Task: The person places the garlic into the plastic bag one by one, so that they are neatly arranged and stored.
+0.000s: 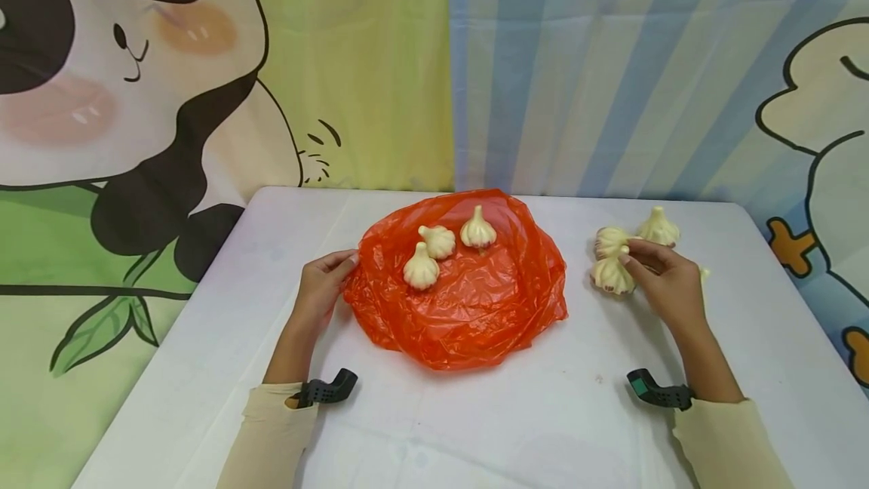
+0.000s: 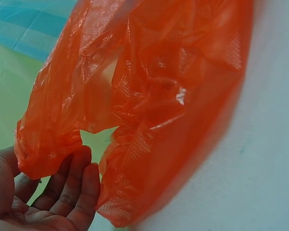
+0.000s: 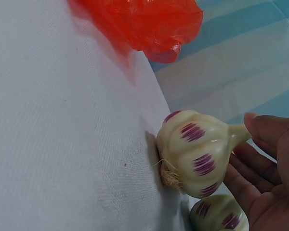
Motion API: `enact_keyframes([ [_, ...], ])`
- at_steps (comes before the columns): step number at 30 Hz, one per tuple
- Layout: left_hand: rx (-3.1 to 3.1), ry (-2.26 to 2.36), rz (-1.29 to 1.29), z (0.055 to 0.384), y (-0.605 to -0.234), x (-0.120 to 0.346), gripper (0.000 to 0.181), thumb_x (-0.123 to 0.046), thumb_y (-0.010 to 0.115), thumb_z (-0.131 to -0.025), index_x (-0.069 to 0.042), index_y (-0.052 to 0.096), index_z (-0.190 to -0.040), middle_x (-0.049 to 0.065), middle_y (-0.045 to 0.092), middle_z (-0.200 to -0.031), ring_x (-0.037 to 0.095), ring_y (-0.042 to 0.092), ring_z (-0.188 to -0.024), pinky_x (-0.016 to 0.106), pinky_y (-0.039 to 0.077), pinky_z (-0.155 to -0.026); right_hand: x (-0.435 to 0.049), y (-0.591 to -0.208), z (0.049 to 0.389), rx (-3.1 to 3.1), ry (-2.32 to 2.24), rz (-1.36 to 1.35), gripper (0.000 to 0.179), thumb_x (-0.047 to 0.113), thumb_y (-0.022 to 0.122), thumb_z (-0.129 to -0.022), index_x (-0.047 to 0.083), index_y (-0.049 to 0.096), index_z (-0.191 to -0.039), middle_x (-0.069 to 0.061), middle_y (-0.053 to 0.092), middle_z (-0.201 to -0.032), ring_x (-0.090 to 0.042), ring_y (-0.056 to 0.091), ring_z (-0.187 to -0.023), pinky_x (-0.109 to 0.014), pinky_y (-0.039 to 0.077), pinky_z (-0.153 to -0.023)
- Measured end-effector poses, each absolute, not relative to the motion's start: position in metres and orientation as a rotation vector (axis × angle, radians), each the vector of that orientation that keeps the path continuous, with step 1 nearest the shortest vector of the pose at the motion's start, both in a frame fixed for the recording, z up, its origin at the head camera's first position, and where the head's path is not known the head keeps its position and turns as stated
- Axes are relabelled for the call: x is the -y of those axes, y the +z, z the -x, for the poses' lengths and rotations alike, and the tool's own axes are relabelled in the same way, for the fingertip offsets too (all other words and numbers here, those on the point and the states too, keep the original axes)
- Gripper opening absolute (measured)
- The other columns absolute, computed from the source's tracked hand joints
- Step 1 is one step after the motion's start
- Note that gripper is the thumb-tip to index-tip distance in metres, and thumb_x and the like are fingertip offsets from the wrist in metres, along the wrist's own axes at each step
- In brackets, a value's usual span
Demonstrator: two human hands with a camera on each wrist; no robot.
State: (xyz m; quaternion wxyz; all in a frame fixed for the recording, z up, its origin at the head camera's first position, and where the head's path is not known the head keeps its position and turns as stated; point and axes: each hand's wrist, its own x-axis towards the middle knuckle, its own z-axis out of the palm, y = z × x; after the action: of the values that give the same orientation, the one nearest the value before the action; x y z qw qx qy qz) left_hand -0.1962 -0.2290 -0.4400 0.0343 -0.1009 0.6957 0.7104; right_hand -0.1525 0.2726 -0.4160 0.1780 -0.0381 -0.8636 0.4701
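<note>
Three garlic (image 1: 421,269): in the red bag (image 1: 468,330), centre of the head view, between both hands.
Left hand (image 1: 322,287): at the bag's left edge, pinching its rim between thumb and fingers; forearm rising from lower left.
Right hand (image 1: 668,278): thumb and fingers closed on the stem of one bulb (image 1: 612,276), right of frame; forearm slanting up from lower right.
More garlic (image 1: 658,229): just beyond that hand, on the counter (image 1: 509,429).

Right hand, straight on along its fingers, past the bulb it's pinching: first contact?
Probably the rear garlic bulb, just beyond the pinched bulb in the head view. Depth is unclear there, so the right hand might pass over it.
</note>
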Motion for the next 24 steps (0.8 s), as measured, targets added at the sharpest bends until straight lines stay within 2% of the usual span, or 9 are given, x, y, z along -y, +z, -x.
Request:
enact_keyframes([
  [3,-2.139,2.191,0.304,0.195,-0.440,0.229,0.035,-0.023,0.068,-0.094,0.003,0.066,-0.117,0.005,0.064,-0.104,0.012,0.062,-0.087,0.023,0.055,-0.076,-0.271,-0.415,0.155,2.482,1.291,0.103,0.038,0.020,0.069,-0.092,-0.006,0.064,-0.119,0.001,0.069,-0.099,0.013,0.057,-0.087,-0.006,0.046,-0.073],
  [7,-2.143,2.195,0.294,0.195,-0.439,0.230,0.035,-0.024,0.068,-0.093,0.002,0.067,-0.116,0.005,0.065,-0.103,0.013,0.063,-0.086,0.023,0.055,-0.075,-0.270,-0.413,0.157,2.537,1.238,0.099,0.037,0.021,0.068,-0.092,-0.006,0.066,-0.118,-0.021,0.069,-0.104,0.017,0.054,-0.082,-0.006,0.047,-0.068],
  [9,-2.141,2.201,0.288,0.195,-0.440,0.230,0.035,-0.024,0.068,-0.093,0.002,0.067,-0.116,0.005,0.065,-0.102,0.013,0.063,-0.086,0.023,0.055,-0.075,-0.269,-0.412,0.157,2.557,1.220,0.103,0.037,0.022,0.068,-0.093,-0.006,0.066,-0.118,-0.026,0.067,-0.107,0.018,0.052,-0.081,-0.006,0.047,-0.066],
  [18,-2.122,2.199,0.307,0.197,-0.441,0.229,0.035,-0.025,0.069,-0.093,0.001,0.067,-0.116,0.005,0.064,-0.103,0.014,0.062,-0.086,0.023,0.055,-0.076,-0.269,-0.411,0.156,2.582,1.198,0.137,0.038,0.025,0.066,-0.094,-0.004,0.066,-0.119,-0.024,0.067,-0.109,0.020,0.050,-0.082,-0.005,0.045,-0.067],
  [24,-2.110,2.198,0.320,0.196,-0.439,0.229,0.033,-0.023,0.068,-0.093,0.001,0.067,-0.115,0.005,0.065,-0.101,0.013,0.062,-0.084,0.023,0.055,-0.075,-0.261,-0.410,0.161,2.519,1.225,0.130,0.035,0.024,0.066,-0.094,-0.003,0.068,-0.117,-0.011,0.069,-0.105,0.016,0.054,-0.085,-0.006,0.046,-0.072],
])
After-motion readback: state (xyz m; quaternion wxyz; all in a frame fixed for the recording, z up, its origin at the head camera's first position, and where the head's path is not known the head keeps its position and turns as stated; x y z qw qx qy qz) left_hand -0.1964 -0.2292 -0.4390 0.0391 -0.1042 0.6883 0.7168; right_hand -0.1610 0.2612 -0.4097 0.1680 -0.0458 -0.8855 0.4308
